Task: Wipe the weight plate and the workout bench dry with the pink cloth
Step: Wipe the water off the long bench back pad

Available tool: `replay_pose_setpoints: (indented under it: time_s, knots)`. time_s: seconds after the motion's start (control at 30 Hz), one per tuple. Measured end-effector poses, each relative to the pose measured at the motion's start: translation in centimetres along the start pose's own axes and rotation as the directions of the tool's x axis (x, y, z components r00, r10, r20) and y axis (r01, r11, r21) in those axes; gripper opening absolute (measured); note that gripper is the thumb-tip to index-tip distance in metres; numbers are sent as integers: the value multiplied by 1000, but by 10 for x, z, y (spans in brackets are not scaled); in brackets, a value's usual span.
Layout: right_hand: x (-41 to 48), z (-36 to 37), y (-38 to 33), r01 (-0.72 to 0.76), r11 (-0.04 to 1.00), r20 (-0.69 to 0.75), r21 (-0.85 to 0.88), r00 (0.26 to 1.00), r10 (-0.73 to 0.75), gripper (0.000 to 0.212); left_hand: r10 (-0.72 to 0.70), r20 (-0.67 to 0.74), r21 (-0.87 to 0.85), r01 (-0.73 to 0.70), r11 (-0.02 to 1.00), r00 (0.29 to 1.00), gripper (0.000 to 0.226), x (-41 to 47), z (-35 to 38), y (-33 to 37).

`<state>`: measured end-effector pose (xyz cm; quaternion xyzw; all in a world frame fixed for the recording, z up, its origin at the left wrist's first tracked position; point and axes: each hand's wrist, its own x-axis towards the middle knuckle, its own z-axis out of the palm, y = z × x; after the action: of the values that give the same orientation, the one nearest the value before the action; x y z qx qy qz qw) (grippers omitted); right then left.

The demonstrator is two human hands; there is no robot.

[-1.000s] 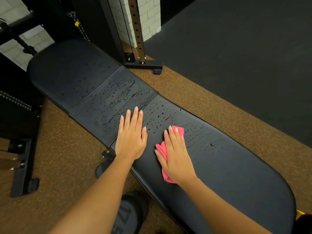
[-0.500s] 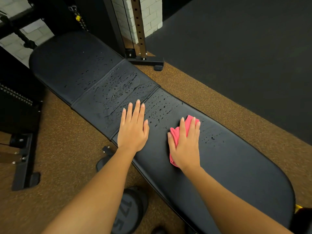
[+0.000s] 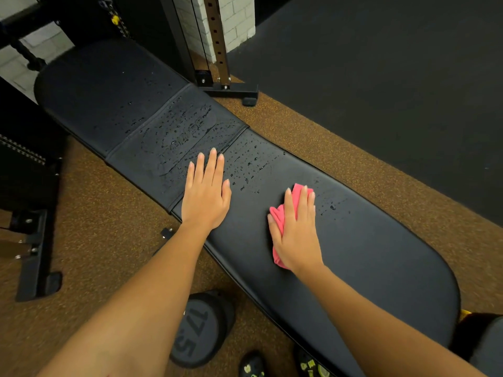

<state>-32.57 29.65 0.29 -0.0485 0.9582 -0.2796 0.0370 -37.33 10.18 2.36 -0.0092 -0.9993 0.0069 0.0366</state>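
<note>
A long black workout bench [image 3: 367,254] runs diagonally from upper left to lower right. Water drops bead on its middle panel and on the pad beyond my hands. My right hand [image 3: 298,229] lies flat with straight fingers on the pink cloth [image 3: 280,213], pressing it against the pad. My left hand [image 3: 205,195] rests flat and open on the pad near the seam. A grey weight plate [image 3: 206,325] marked 17.5 lies on the floor under the bench's near edge, partly hidden by my left forearm.
A rack upright with a black foot [image 3: 231,89] stands behind the bench. Another black frame foot [image 3: 35,257] lies on the brown floor at left. Dark matting [image 3: 381,77] covers the right side. My shoes [image 3: 253,365] show at the bottom.
My right hand has slid the pink cloth from beside my left hand to the right along the pad. The left hand stays flat in place.
</note>
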Motion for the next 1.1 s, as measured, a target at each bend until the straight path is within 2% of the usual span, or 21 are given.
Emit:
replay_pose_setpoints:
  time_s: [0.13, 0.23, 0.33, 0.4, 0.6, 0.73, 0.93, 1.1]
  knots:
    - [15, -6, 16, 30, 998, 31, -52, 999, -29, 65, 7, -1, -10, -7, 1000, 1000, 59, -1, -1, 0]
    - [33, -16, 21, -63, 997, 57, 35, 997, 61, 67, 7, 5, -11, -7, 1000, 1000, 60, -1, -2, 0]
    - [25, -16, 16, -111, 994, 19, 11, 994, 111, 67, 0, 6, -8, 0, 1000, 1000, 61, -1, -1, 0]
    - [6, -11, 12, -96, 995, -22, -20, 995, 95, 67, -8, 8, -6, 8, 1000, 1000, 61, 0, -1, 1]
    - [5, -10, 29, 12, 997, 25, -77, 1000, -10, 67, -8, 4, 0, 8, 1000, 1000, 59, -1, -2, 2]
    - [36, -21, 38, -47, 999, 32, -24, 998, 48, 68, -8, 3, 5, 8, 1000, 1000, 59, -1, -2, 2]
    - [17, -10, 32, -184, 982, -150, -42, 973, 176, 67, -15, -5, 7, 15, 1000, 1000, 59, -1, 0, 1]
    - [15, -14, 48, -142, 989, -128, -31, 982, 137, 67, -16, -2, -6, 16, 1000, 1000, 58, -1, -1, 1]
